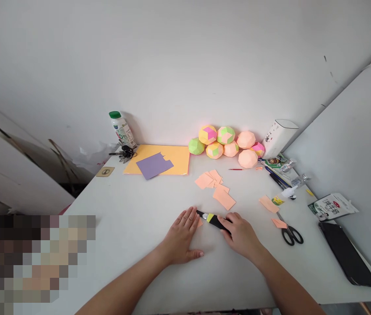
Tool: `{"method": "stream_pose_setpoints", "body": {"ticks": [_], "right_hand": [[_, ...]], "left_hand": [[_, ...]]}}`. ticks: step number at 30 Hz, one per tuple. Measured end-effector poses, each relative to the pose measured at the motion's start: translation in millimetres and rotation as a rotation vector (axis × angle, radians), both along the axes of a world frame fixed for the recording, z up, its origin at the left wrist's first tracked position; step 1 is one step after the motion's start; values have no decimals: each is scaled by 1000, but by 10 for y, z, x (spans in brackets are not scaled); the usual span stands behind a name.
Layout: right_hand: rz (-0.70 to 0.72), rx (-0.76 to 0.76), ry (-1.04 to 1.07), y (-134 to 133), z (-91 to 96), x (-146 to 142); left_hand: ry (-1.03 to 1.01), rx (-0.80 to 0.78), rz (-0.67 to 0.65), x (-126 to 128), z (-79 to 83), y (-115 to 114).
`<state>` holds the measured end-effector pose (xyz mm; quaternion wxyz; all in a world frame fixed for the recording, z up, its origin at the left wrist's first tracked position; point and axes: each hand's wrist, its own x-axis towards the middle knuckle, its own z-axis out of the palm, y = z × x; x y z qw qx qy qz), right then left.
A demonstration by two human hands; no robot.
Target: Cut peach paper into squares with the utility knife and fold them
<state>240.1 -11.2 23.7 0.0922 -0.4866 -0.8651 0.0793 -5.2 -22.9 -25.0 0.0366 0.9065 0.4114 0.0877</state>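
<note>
My left hand point(182, 237) lies flat on paper point(200, 223), visible at its two o'clock; my right hand point(239, 233) grips the knife point(215, 220), aimed ten o'clock. Risk: paper slipping could cause a cut.

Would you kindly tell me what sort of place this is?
Probably a papercraft workspace at a pale table, judging by the faceted balls, the utility knife and the peach paper pieces.
</note>
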Motion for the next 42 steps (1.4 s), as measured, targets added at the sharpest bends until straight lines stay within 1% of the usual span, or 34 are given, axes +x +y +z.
{"method": "stream_pose_setpoints", "body": {"ticks": [8,13,18,22,26,31,36,39,42], "right_hand": [[-9,33,-10,0,-13,-69],[-12,66,-4,5,-58,-103],[23,32,38,15,-63,-46],[65,8,61,39,-25,59],[91,-2,68,47,6,131],[103,2,127,43,31,146],[107,-5,169,45,58,136],[100,-6,160,44,68,135],[85,-5,127,38,74,139]], "left_hand": [[23,-20,1,2,26,6],[3,4,-5,0,-11,6],[-24,50,7,5,-49,0],[-71,56,59,25,-76,4],[-139,8,135,46,-76,21],[-281,-44,251,54,0,53],[-401,-63,281,42,80,69],[-462,11,319,-23,104,111],[-464,169,396,-160,105,217]]}}
